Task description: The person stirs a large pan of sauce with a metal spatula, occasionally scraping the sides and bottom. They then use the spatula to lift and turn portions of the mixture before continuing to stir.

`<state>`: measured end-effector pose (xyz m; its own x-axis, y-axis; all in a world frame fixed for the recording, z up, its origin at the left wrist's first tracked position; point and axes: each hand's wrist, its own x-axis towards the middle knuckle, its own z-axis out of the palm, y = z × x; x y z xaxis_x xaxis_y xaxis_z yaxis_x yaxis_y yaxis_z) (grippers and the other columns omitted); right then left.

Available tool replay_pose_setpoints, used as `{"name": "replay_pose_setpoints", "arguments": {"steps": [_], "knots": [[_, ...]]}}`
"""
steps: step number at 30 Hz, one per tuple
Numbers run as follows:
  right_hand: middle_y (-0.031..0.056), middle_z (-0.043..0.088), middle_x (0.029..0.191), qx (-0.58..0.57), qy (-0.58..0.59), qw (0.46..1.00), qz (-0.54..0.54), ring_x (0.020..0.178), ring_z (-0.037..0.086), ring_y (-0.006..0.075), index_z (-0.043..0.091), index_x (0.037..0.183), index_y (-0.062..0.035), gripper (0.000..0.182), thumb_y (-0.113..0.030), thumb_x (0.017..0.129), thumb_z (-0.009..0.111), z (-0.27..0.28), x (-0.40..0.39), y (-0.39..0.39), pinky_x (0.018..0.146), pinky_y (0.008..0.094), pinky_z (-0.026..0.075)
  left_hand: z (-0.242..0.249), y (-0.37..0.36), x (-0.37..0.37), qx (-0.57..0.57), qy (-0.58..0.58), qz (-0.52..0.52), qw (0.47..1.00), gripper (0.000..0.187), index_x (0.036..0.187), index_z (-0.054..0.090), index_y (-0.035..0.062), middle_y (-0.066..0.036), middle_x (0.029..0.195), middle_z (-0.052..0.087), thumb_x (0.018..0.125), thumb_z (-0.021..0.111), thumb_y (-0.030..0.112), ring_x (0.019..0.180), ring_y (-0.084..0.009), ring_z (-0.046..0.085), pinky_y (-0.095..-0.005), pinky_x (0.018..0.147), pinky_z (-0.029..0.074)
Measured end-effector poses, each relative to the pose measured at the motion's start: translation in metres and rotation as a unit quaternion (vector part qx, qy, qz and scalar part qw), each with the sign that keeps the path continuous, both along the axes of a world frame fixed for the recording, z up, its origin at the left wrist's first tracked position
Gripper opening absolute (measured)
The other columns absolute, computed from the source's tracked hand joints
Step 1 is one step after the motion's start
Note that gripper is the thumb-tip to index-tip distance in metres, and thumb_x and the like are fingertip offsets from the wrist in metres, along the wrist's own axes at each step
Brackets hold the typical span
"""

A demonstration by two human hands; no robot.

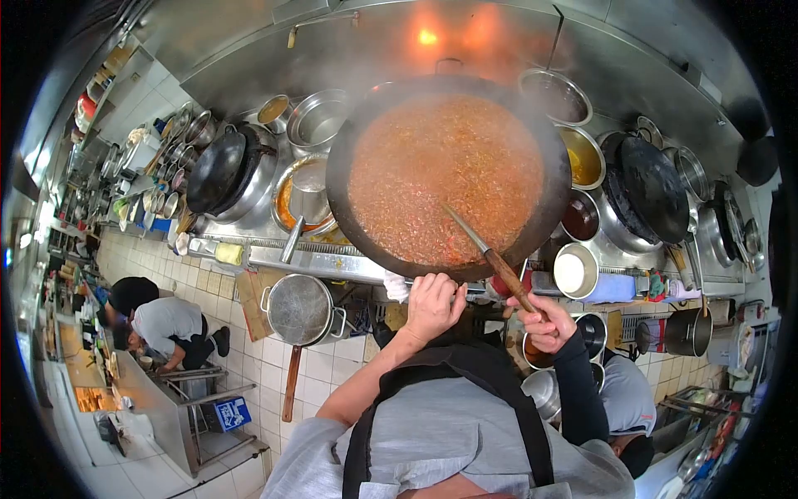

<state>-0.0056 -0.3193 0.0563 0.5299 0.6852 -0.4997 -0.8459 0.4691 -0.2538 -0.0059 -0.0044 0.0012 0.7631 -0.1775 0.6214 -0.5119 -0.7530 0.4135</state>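
A large black wok (338,179) holds a steaming, reddish-brown minced mixture (445,179). My right hand (544,323) is wrapped round the wooden handle of a long metal-shafted cooking utensil (504,274). That utensil slants forward into the wok, its working end hidden under the food. At the near rim, my left hand (436,306) is closed with its fingers curled, beside the wok's outer wall. A bunched white cloth (396,287) sticks out on its left side, and the hand seems to grip it against the rim.
Left of the wok lie a ladle (293,239) and a bowl of orange sauce (287,195). Pots of yellow liquid (584,156) and dark sauce (580,214) stand to its right. A strainer (299,309) lies across a pot near my left. Co-workers bend at left (170,324) and right (628,395).
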Motion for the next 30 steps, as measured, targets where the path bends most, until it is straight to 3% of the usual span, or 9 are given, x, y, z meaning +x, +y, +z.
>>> {"name": "replay_pose_setpoints", "arguments": {"steps": [8, 13, 14, 17, 20, 23, 26, 30], "knots": [[-0.0023, 0.052, 0.082, -0.165, -0.142, 0.976, -0.006, 0.049, 0.038, 0.0015, 0.061, 0.147, -0.0002, 0.036, -0.026, 0.123, 0.056, 0.012, -0.019, 0.008, 0.038, 0.0216, 0.032, 0.004, -0.001, 0.000, -0.002, 0.003, -0.003, 1.000, 0.023, 0.096, 0.064, 0.0075, -0.009, 0.090, 0.065, 0.089, 0.086, 0.008, 0.083, -0.0334, 0.064, -0.0467, 0.076, 0.045], [-0.0010, 0.054, 0.080, -0.372, -0.253, 0.893, 0.000, 0.048, 0.044, 0.0048, 0.063, 0.138, -0.0029, 0.026, -0.022, 0.120, 0.062, 0.033, -0.013, 0.018, 0.038, 0.0256, 0.039, 0.009, -0.001, 0.000, -0.005, 0.012, -0.008, 1.000, 0.021, 0.094, 0.066, 0.0082, -0.009, 0.088, 0.064, 0.094, 0.086, 0.012, 0.082, -0.0329, 0.064, -0.0469, 0.075, 0.045], [-0.0017, 0.055, 0.080, -0.411, -0.271, 0.870, 0.002, 0.049, 0.048, 0.0062, 0.062, 0.127, -0.0053, 0.019, -0.022, 0.119, 0.066, 0.037, -0.011, 0.022, 0.039, 0.0273, 0.042, 0.010, -0.001, 0.000, -0.007, 0.011, -0.007, 1.000, 0.021, 0.093, 0.067, 0.0085, -0.009, 0.087, 0.064, 0.096, 0.087, 0.013, 0.081, -0.0326, 0.064, -0.0471, 0.074, 0.045], [-0.0019, 0.055, 0.080, -0.458, -0.282, 0.843, 0.004, 0.049, 0.049, 0.0066, 0.059, 0.120, -0.0063, 0.017, -0.023, 0.119, 0.065, 0.033, -0.005, 0.036, 0.039, 0.0274, 0.042, 0.009, 0.000, 0.000, -0.004, 0.008, -0.006, 1.000, 0.021, 0.093, 0.067, 0.0085, -0.008, 0.087, 0.064, 0.097, 0.087, 0.014, 0.081, -0.0326, 0.064, -0.0473, 0.074, 0.045], [-0.0022, 0.056, 0.080, -0.464, -0.250, 0.850, 0.025, 0.050, 0.048, 0.0063, 0.059, 0.119, -0.0071, 0.017, -0.022, 0.119, 0.066, 0.025, -0.002, 0.046, 0.039, 0.0268, 0.041, 0.006, 0.000, -0.001, 0.000, 0.016, -0.010, 1.000, 0.022, 0.097, 0.064, 0.0077, -0.010, 0.091, 0.065, 0.092, 0.086, 0.010, 0.084, -0.0339, 0.065, -0.0469, 0.077, 0.045], [-0.0029, 0.055, 0.080, -0.362, -0.135, 0.922, -0.005, 0.050, 0.045, 0.0051, 0.063, 0.126, -0.0059, 0.020, -0.024, 0.119, 0.065, 0.021, 0.000, 0.039, 0.039, 0.0250, 0.038, 0.003, 0.000, -0.001, -0.004, 0.019, -0.011, 1.000, 0.022, 0.097, 0.065, 0.0077, -0.010, 0.092, 0.066, 0.092, 0.086, 0.010, 0.085, -0.0340, 0.065, -0.0472, 0.077, 0.045], [-0.0034, 0.053, 0.081, -0.248, -0.100, 0.963, -0.031, 0.050, 0.042, 0.0041, 0.065, 0.138, -0.0048, 0.028, -0.026, 0.120, 0.064, 0.016, -0.003, 0.006, 0.039, 0.0233, 0.035, 0.004, 0.001, -0.002, -0.002, 0.023, -0.010, 1.000, 0.022, 0.098, 0.065, 0.0076, -0.010, 0.092, 0.066, 0.093, 0.086, 0.011, 0.085, -0.0340, 0.065, -0.0472, 0.078, 0.046], [-0.0038, 0.054, 0.081, -0.223, -0.128, 0.965, -0.059, 0.051, 0.044, 0.0034, 0.064, 0.145, -0.0065, 0.031, -0.026, 0.120, 0.064, -0.013, -0.018, -0.005, 0.040, 0.0249, 0.036, 0.008, -0.001, -0.001, -0.006, 0.012, -0.010, 1.000, 0.022, 0.093, 0.067, 0.0080, -0.009, 0.088, 0.064, 0.097, 0.087, 0.015, 0.082, -0.0330, 0.064, -0.0474, 0.075, 0.046]]}}
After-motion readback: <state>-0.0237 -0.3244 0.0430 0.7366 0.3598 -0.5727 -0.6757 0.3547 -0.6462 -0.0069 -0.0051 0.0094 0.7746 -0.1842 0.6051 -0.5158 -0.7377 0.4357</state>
